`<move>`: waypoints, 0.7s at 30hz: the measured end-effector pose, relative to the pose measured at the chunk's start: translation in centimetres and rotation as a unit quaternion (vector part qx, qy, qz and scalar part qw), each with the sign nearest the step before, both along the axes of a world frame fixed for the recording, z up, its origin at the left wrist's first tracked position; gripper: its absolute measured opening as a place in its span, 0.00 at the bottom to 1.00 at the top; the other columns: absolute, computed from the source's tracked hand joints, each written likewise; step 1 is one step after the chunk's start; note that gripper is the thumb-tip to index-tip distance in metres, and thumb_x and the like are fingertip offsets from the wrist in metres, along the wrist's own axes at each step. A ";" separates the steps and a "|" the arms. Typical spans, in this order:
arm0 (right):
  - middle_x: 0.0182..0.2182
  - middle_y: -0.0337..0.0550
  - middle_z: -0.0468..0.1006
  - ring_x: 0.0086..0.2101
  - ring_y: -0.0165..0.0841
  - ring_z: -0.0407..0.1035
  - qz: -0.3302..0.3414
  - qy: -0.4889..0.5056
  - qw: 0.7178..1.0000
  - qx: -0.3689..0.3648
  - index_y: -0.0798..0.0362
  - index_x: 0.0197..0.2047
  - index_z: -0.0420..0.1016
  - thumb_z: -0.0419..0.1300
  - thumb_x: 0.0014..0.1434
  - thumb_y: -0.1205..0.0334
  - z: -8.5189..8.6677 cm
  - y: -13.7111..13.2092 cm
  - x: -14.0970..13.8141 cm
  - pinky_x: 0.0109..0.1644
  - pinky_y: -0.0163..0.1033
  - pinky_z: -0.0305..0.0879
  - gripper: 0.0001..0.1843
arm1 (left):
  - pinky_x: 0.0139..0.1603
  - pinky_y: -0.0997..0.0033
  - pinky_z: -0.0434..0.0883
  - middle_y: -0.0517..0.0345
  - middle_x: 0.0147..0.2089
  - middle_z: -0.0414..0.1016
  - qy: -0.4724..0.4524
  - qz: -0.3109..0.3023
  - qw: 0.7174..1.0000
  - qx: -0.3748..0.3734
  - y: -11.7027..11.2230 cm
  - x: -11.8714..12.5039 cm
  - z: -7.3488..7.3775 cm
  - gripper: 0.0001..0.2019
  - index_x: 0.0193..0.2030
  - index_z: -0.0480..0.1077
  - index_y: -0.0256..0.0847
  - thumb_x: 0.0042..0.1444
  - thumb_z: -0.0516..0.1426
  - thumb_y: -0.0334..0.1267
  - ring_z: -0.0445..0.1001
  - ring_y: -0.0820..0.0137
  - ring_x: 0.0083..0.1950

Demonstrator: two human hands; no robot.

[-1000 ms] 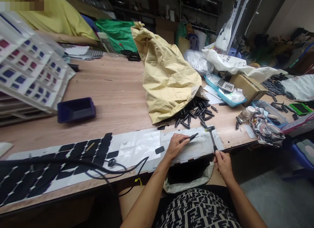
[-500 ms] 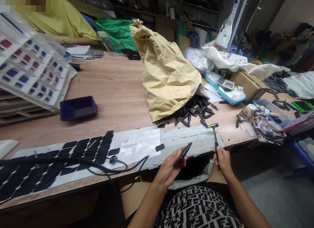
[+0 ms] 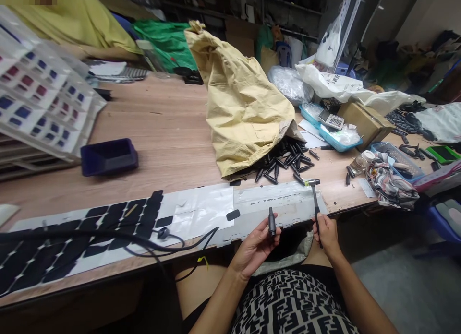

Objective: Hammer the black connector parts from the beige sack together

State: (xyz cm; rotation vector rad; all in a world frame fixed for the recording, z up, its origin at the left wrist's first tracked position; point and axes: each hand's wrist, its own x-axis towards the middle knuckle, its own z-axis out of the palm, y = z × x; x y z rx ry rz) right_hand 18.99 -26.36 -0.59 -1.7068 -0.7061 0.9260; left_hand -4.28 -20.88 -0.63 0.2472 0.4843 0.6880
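Apparently a look-over of one piece. Left hand [image 3: 257, 247]: fingers lightly closed on a black part [image 3: 272, 222], near upright, on the wearer's side of the cloth sack [image 3: 252, 108]. Right hand [image 3: 327, 233]: fingers wrapped round a hammer [image 3: 315, 199]; whether its head rests or floats, cannot tell. More black pieces [image 3: 284, 162] at the sack's mouth, on the bench [image 3: 165, 118]. Judgement: any tap calls for bracing the part on the grey board [image 3: 273, 199] before the sack, fingers clear.
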 end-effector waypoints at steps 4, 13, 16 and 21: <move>0.16 0.30 0.65 0.12 0.23 0.54 0.001 0.006 1.000 0.001 0.53 0.33 0.68 0.56 0.58 0.33 -0.2 0.0 0.0 0.13 0.29 0.47 0.28 | 0.43 0.73 0.74 0.51 0.42 0.80 0.029 -0.008 0.999 0.018 -0.2 0.0 -0.2 0.28 0.59 0.71 0.39 0.51 0.69 0.35 0.77 0.72 0.38; 0.16 0.30 0.65 0.12 0.23 0.54 0.000 0.014 1.000 -0.001 0.53 0.34 0.68 0.56 0.58 0.32 -0.5 -0.1 0.1 0.13 0.29 0.46 0.28 | 0.45 0.73 0.74 0.52 0.38 0.79 0.069 0.010 0.997 0.013 -0.7 0.4 -1.4 0.19 0.44 0.77 0.34 0.45 0.72 0.34 0.76 0.72 0.39; 0.16 0.30 0.65 0.12 0.23 0.54 0.001 0.014 1.000 -0.002 0.52 0.34 0.67 0.56 0.57 0.32 -0.5 -0.1 0.1 0.13 0.29 0.46 0.28 | 0.44 0.73 0.73 0.55 0.36 0.77 0.072 0.032 0.997 0.020 -0.8 0.7 -1.3 0.18 0.43 0.76 0.35 0.44 0.72 0.35 0.75 0.72 0.38; 0.16 0.30 0.64 0.12 0.23 0.54 0.002 0.014 1.000 0.000 0.53 0.33 0.67 0.56 0.58 0.32 -0.7 -0.1 0.1 0.13 0.29 0.46 0.29 | 0.40 0.76 0.71 0.56 0.33 0.75 0.074 0.041 0.996 0.022 -0.9 1.4 -1.2 0.18 0.41 0.76 0.34 0.45 0.72 0.36 0.72 0.75 0.35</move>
